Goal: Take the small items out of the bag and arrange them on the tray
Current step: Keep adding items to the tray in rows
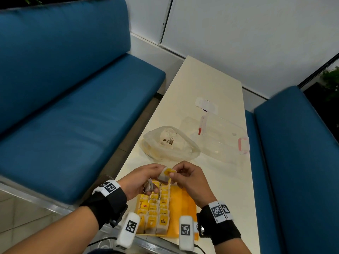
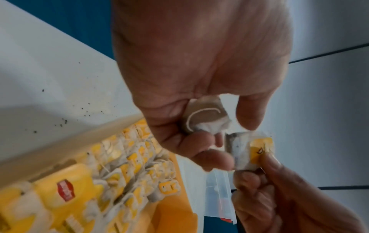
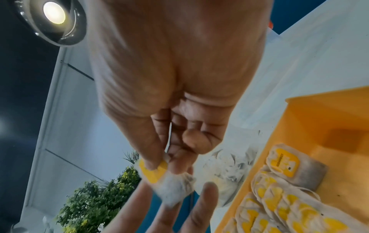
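Observation:
Above the yellow tray's far end, both hands meet on one tea bag [image 1: 166, 174] with a yellow tag. My right hand [image 1: 185, 177] pinches its tag [image 3: 153, 172] between thumb and forefinger. Straight fingertips of my left hand [image 1: 145, 177] touch the same bag [image 2: 244, 151], while the lower fingers curl round a second tea bag [image 2: 205, 116] in the palm. The yellow tray [image 1: 184, 202] holds three rows of several tea bags [image 1: 156, 208] on its left side. The crumpled translucent bag [image 1: 170, 143] lies just beyond the hands.
A clear plastic box [image 1: 220, 140] with a pink latch sits right of the bag, a red-tipped item in it. A white packet [image 1: 206, 105] lies farther back. Blue benches [image 1: 73, 107] flank the narrow cream table [image 1: 207, 79]. The tray's right half is bare.

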Demonstrator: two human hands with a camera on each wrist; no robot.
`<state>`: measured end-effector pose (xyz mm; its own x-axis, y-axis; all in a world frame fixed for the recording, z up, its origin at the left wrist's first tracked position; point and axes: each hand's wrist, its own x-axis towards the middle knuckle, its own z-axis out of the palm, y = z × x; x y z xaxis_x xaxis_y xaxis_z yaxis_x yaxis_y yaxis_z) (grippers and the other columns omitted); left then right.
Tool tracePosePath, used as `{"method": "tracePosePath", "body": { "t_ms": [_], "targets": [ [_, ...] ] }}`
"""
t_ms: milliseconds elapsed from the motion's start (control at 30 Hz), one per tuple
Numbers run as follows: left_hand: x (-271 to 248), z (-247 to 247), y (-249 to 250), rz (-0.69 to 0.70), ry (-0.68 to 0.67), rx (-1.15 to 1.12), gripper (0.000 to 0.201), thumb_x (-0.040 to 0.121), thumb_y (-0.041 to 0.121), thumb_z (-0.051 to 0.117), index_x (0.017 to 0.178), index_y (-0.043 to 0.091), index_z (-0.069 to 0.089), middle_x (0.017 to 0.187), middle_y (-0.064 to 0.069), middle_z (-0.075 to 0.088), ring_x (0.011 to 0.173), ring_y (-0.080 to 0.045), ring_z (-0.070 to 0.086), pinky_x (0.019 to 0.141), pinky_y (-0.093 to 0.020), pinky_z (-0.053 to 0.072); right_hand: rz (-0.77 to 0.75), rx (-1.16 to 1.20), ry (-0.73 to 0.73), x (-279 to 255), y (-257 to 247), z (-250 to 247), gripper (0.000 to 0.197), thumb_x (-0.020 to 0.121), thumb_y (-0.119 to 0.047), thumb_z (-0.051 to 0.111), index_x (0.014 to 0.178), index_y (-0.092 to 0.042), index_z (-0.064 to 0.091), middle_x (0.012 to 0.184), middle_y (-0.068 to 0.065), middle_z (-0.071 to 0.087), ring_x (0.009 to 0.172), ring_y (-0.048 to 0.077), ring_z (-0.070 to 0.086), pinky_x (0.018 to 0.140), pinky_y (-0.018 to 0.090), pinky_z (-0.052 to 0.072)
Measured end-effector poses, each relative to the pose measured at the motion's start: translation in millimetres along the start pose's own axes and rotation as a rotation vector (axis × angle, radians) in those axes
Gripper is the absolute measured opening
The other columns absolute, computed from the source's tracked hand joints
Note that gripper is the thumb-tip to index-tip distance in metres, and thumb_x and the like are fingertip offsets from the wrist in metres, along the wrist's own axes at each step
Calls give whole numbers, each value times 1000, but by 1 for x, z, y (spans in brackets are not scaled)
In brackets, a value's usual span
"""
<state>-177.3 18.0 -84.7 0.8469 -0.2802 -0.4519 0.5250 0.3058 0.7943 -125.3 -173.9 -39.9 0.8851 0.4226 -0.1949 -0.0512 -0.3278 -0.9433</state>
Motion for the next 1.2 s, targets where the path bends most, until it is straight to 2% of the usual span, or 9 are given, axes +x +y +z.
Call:
{"method": "tracePosePath", "body": {
  "t_ms": [100, 300, 533, 700, 767, 900, 1000, 1100, 1200],
  "targets": [
    [1, -3, -3, 100, 15, 55, 32, 98, 40, 64, 123, 23, 71, 114, -11, 74, 71, -23, 62, 53, -26, 44, 16, 25, 26, 1, 1, -3, 16, 85, -5, 75, 85, 5, 63, 67, 19, 67, 61, 24, 62, 51, 26, 43],
    [10, 2, -3, 233, 217, 333, 11, 90, 25, 77, 95, 15, 77, 80, -2, 73, 63, -14, 64, 51, -25, 43, 85, 85, 68, 6, 5, -1, 17, 86, -3, 74, 88, 8, 60, 71, 18, 65, 60, 25, 67, 49, 28, 43],
    [15, 2, -5, 281, 293, 397, 15, 88, 29, 79, 102, 25, 76, 93, 0, 75, 60, -13, 68, 49, -19, 44, 174, 100, 100, 8, 11, -7, 7, 87, 4, 69, 92, 8, 66, 72, 30, 68, 54, 21, 60, 49, 23, 45],
    [22, -22, -13, 300, 540, 494, 11, 87, 32, 80, 96, 33, 74, 84, -2, 72, 57, -14, 68, 64, -29, 55, 267, -63, 156, 7, 30, -24, 5, 89, 8, 62, 88, 5, 60, 71, 24, 70, 57, 26, 66, 46, 25, 47],
    [22, -33, -19, 266, 615, 575, 17, 86, 36, 80, 100, 33, 72, 82, -2, 70, 62, -13, 66, 65, -27, 52, 328, -143, 145, 6, 42, -27, 9, 90, 8, 60, 86, 0, 58, 69, 16, 70, 59, 24, 70, 46, 25, 49],
    [21, -42, -30, 159, 592, 714, 32, 84, 41, 80, 113, 34, 67, 87, 1, 67, 73, -9, 63, 62, -19, 43, 415, -297, 129, 5, 56, -20, 12, 90, 4, 58, 85, -6, 60, 78, 18, 73, 63, 27, 73, 53, 32, 58],
    [23, -43, -38, 125, 557, 785, 34, 88, 38, 77, 120, 28, 70, 90, 4, 67, 76, -7, 62, 62, -16, 42, 465, -401, 151, 10, 65, -12, 18, 87, 3, 55, 81, -13, 61, 79, 13, 72, 56, 19, 70, 50, 28, 55],
    [23, -44, -41, 125, 546, 770, 33, 90, 35, 74, 122, 26, 72, 90, 6, 67, 72, -7, 62, 64, -17, 44, 486, -479, 185, 17, 81, -5, 18, 79, -5, 52, 77, -21, 61, 82, 6, 73, 75, 27, 72, 69, 41, 62],
    [22, -45, -40, 133, 529, 751, 32, 91, 34, 73, 122, 27, 71, 87, 12, 65, 73, -5, 62, 64, -17, 44, 523, -439, 204, 24, 109, -2, 13, 77, -12, 54, 79, -23, 60, 86, 6, 74, 83, 30, 72, 76, 45, 61]
  ]
}}
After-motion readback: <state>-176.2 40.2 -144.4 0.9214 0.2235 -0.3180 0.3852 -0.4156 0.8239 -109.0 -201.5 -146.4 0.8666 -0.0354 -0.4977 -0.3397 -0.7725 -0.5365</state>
